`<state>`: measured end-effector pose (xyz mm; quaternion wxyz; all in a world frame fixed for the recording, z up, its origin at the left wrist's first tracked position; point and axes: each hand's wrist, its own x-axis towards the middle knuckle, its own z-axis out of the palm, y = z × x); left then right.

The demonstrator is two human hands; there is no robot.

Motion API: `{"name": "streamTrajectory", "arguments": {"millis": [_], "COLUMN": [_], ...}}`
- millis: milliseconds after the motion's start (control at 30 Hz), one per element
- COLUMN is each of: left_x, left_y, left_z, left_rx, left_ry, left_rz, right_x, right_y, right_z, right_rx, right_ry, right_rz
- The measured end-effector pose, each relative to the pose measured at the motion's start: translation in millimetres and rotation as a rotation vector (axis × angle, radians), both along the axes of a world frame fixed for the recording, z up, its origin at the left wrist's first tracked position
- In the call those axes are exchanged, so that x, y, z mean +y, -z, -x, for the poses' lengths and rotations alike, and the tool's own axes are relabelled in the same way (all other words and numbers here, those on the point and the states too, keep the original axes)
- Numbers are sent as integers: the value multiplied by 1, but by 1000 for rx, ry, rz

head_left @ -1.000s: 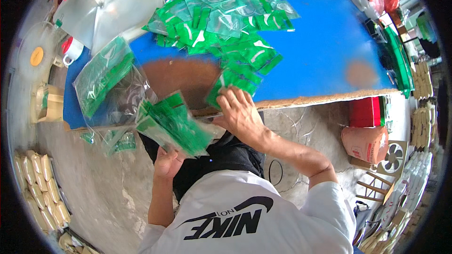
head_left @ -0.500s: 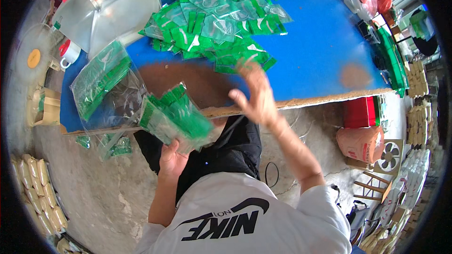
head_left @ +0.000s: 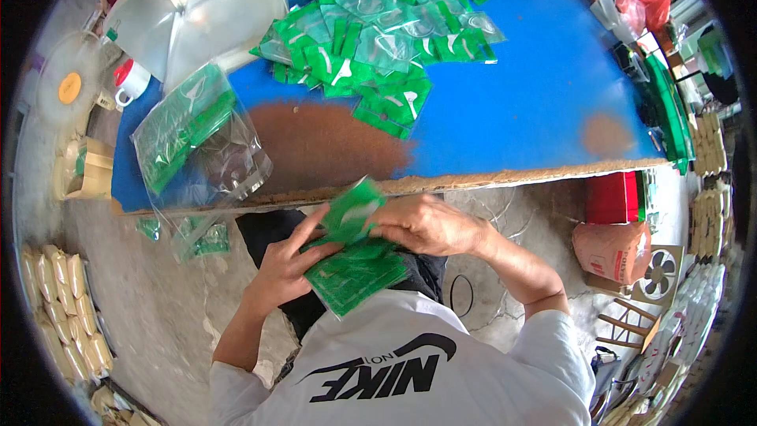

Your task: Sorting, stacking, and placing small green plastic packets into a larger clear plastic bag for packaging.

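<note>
Over my lap, my left hand point(head_left: 290, 265) grips a stack of green-and-clear plastic packets point(head_left: 359, 272) with its fingers along the left edge. My right hand point(head_left: 426, 225) pinches a single green packet point(head_left: 352, 211) by its right side, at the top of that stack. Beyond the table's front edge lies a heap of similar packets point(head_left: 386, 39) on the blue tabletop point(head_left: 512, 110). To the left, a large clear plastic bag point(head_left: 197, 138) with green packets inside hangs partly over the edge. Some of my right fingertips are hidden behind the packet.
A white mug with a red rim point(head_left: 131, 81) and a shiny metal tray point(head_left: 205, 16) stand at the table's left. On the right floor are a red box point(head_left: 611, 197), an orange sack point(head_left: 611, 251) and a fan point(head_left: 656, 274). Stacked packs point(head_left: 67, 308) lie at left.
My right hand has come back from the heap to my lap and now pinches a packet. The stack in my left hand has turned and lies closer to my body.
</note>
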<state>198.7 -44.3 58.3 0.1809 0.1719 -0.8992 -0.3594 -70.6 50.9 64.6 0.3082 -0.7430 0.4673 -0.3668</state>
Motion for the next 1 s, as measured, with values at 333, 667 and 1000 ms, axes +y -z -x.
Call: {"name": "streamTrajectory", "arguments": {"millis": [333, 667, 1000], "left_x": [9, -20, -9], "left_y": [27, 24, 81], "left_z": [-37, -21, -63], "left_rx": [539, 220, 1050], "left_ry": [-388, -66, -433], "left_rz": [-1105, -289, -1430], "right_x": [-11, -53, -76], "right_y": [59, -20, 50], "right_z": [15, 3, -9], "right_rx": [612, -292, 640], "right_ry": [249, -62, 250], "right_rz": [282, -218, 191]}}
